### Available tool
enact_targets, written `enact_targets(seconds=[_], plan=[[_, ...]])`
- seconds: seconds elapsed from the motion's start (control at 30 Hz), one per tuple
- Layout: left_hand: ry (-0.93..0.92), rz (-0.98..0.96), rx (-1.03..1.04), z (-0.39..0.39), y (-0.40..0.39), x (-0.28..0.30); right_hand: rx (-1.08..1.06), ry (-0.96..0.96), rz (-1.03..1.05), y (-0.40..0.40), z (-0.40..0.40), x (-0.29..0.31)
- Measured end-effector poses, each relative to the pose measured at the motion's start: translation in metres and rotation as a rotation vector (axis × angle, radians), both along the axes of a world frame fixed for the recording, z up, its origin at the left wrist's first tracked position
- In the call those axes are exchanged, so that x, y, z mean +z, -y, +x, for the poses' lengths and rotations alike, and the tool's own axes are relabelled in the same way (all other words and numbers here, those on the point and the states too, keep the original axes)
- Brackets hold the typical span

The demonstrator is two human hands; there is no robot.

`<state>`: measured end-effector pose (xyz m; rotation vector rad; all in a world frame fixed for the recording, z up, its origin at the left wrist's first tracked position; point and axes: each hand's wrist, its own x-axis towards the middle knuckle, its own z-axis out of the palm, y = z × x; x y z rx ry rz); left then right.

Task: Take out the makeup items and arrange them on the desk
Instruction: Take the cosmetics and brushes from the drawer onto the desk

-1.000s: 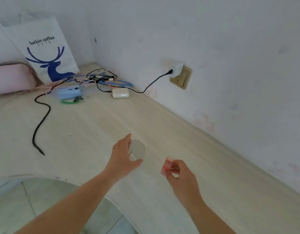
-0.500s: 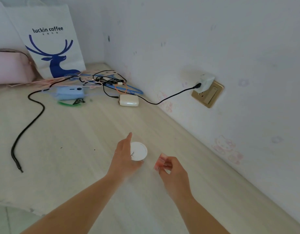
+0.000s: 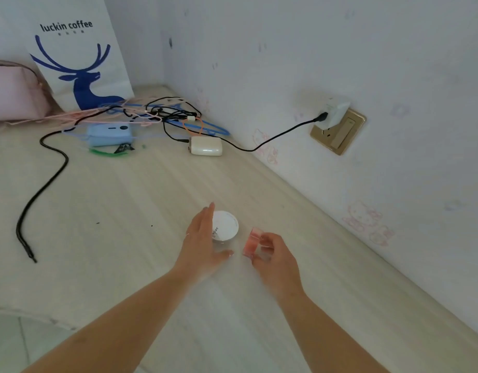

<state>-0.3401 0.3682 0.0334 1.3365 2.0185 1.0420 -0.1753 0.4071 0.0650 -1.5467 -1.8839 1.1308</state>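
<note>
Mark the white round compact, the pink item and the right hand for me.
white round compact point(image 3: 227, 224), head view, on its lid.
pink item point(image 3: 252, 241), head view, on its pink side.
right hand point(image 3: 277, 258), head view, on its back.

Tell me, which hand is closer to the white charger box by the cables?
Left. The left hand lies beside the round compact, below the charger box. The right hand, holding a pink item, sits farther right and lower.

Pale wood-grain desk point(image 3: 103, 211) looks like matt laminate, pretty smooth. The round white plastic compact point(image 3: 227, 227) has a satin lid, and the small pink see-through plastic case point(image 3: 250, 242) is glossy. White paper bag with the blue deer point(image 3: 79, 49) is matt, the cream plastic charger box point(image 3: 206, 146) shiny, the brass-coloured wall socket plate point(image 3: 340, 133) metallic-looking.
</note>
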Motion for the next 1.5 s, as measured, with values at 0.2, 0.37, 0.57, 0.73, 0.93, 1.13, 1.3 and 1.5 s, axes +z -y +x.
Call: enact_targets(seconds=[0.2,0.37,0.57,0.73,0.93,1.13,1.3,1.5], plan=[[0.070,0.195,0.088,0.033,0.056,0.029,-0.091,-0.111,-0.013,0.026,0.041,0.010],[0.188,0.220,-0.103,0.095,0.132,0.050,-0.096,-0.219,0.014,0.088,0.106,0.030],[0.166,0.050,-0.506,0.194,0.238,0.037,-0.183,-0.142,-0.068,0.222,0.233,0.035],[0.072,-0.045,-0.789,0.256,0.307,0.023,-0.219,-0.087,-0.152,0.328,0.312,0.031],[-0.291,-0.471,-0.986,0.295,0.345,-0.016,-0.102,0.128,-0.086,0.414,0.364,-0.003],[-0.584,-0.808,-1.016,0.313,0.365,-0.060,0.256,0.434,-0.261,0.446,0.366,-0.063],[-0.656,-0.810,-1.043,0.318,0.376,-0.081,0.396,0.643,-0.301,0.458,0.369,-0.110],[-0.712,-0.793,-1.019,0.324,0.379,-0.095,0.537,0.746,-0.272,0.451,0.358,-0.125]])
